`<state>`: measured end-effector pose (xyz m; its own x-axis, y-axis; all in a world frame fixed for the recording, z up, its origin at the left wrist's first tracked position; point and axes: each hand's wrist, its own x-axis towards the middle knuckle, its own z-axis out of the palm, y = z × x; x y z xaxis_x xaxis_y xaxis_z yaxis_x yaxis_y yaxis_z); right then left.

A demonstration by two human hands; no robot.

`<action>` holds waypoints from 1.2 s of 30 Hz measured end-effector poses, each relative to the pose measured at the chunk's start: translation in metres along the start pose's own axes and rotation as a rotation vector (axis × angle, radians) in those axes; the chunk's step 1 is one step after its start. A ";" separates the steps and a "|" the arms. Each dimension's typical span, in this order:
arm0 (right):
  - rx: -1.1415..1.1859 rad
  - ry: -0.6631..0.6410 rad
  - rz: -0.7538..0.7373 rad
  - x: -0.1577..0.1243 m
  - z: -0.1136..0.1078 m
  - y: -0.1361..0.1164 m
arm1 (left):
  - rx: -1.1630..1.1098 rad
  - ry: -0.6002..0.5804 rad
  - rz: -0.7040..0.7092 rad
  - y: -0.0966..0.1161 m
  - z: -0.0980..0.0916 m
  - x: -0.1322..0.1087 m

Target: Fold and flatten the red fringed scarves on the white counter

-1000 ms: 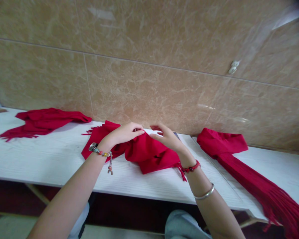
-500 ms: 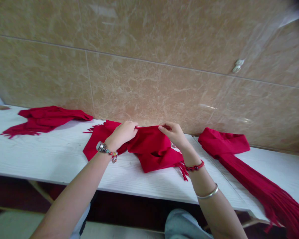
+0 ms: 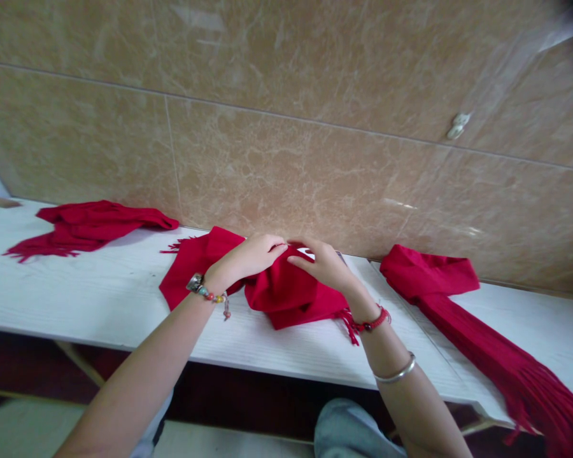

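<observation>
while our left hand (image 3: 249,257) pinched a fold of the red scarf (image 3: 286,291) at the centre of the frame, our right hand (image 3: 325,264) curved over it, loose and unclenched; we had another fringed scarf (image 3: 472,324) toward the right edge.

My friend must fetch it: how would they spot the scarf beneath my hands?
Find the white table along the marbled wall. Take the middle red scarf, showing fringe at left and right; the left scarf and right scarf each show fringe on one side only.
</observation>
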<state>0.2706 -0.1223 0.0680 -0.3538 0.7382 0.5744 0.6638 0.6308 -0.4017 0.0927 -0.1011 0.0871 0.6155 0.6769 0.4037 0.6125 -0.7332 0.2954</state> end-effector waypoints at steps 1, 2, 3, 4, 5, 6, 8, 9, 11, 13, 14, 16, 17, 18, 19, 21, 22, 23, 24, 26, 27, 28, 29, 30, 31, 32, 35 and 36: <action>-0.021 -0.009 0.025 0.000 0.000 -0.002 | 0.045 0.003 0.007 -0.001 0.001 0.000; -0.047 0.000 0.053 0.001 0.000 -0.004 | 0.098 0.013 0.009 -0.002 0.002 -0.001; -0.071 0.024 0.075 0.001 -0.001 -0.004 | 0.160 0.028 0.004 -0.003 0.003 -0.001; -0.086 0.058 0.092 0.002 -0.002 -0.004 | 0.224 0.046 -0.008 -0.005 0.003 -0.001; -0.089 0.091 0.103 0.002 -0.003 -0.003 | 0.287 0.065 -0.024 -0.007 0.004 -0.002; -0.082 0.120 0.113 0.002 -0.004 -0.002 | 0.344 0.080 -0.041 -0.008 0.004 -0.002; -0.054 0.167 0.131 0.002 -0.006 0.000 | 0.432 0.105 -0.081 -0.010 0.005 -0.003; -0.039 0.186 0.140 0.003 -0.006 0.001 | 0.460 0.120 -0.105 -0.011 0.006 -0.003; -0.012 0.224 0.159 0.003 -0.006 0.003 | 0.484 0.154 -0.157 -0.012 0.007 -0.003; 0.013 0.258 0.175 0.004 -0.007 0.006 | 0.472 0.188 -0.205 -0.013 0.008 -0.003; 0.026 0.274 0.182 0.004 -0.007 0.008 | 0.461 0.199 -0.222 -0.014 0.008 -0.004; 0.048 0.313 0.196 0.005 -0.008 0.012 | 0.438 0.212 -0.246 -0.016 0.006 -0.004; 0.057 0.334 0.204 0.005 -0.009 0.015 | 0.424 0.219 -0.255 -0.018 0.005 -0.004; 0.067 0.355 0.215 0.005 -0.010 0.017 | 0.409 0.228 -0.261 -0.021 0.004 -0.004; 0.078 0.377 0.225 0.004 -0.012 0.020 | 0.392 0.241 -0.262 -0.024 0.002 -0.004; 0.104 0.415 0.242 0.004 -0.014 0.027 | 0.357 0.275 -0.254 -0.030 -0.002 -0.004; 0.115 0.429 0.248 0.003 -0.015 0.030 | 0.338 0.290 -0.244 -0.033 -0.005 -0.004; 0.116 0.442 0.256 0.003 -0.016 0.034 | 0.314 0.296 -0.232 -0.036 -0.008 -0.004; 0.102 0.450 0.267 0.002 -0.017 0.037 | 0.278 0.282 -0.216 -0.038 -0.011 -0.004; 0.018 0.434 0.289 0.001 -0.019 0.043 | 0.152 0.185 -0.180 -0.041 -0.016 -0.005; -0.040 0.401 0.300 0.000 -0.019 0.044 | 0.076 0.114 -0.164 -0.041 -0.019 -0.006; -0.096 0.347 0.306 -0.001 -0.019 0.045 | 0.004 0.044 -0.152 -0.042 -0.021 -0.006; -0.139 0.277 0.307 -0.002 -0.019 0.045 | -0.053 -0.018 -0.139 -0.042 -0.022 -0.007; -0.161 0.197 0.299 -0.004 -0.019 0.044 | -0.094 -0.069 -0.124 -0.042 -0.022 -0.008; -0.163 0.117 0.280 -0.005 -0.018 0.041 | -0.121 -0.107 -0.104 -0.042 -0.022 -0.008; -0.151 0.044 0.248 -0.006 -0.016 0.037 | -0.141 -0.140 -0.081 -0.042 -0.021 -0.008; -0.078 -0.102 0.120 -0.006 -0.008 0.021 | -0.175 -0.207 -0.039 -0.039 -0.017 -0.009; -0.055 -0.126 0.089 -0.005 -0.004 0.015 | -0.182 -0.212 -0.042 -0.038 -0.016 -0.009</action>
<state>0.2851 -0.1177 0.0624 -0.3690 0.8171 0.4430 0.7300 0.5498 -0.4059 0.0560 -0.0806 0.0863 0.6933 0.6912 0.2039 0.5519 -0.6913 0.4665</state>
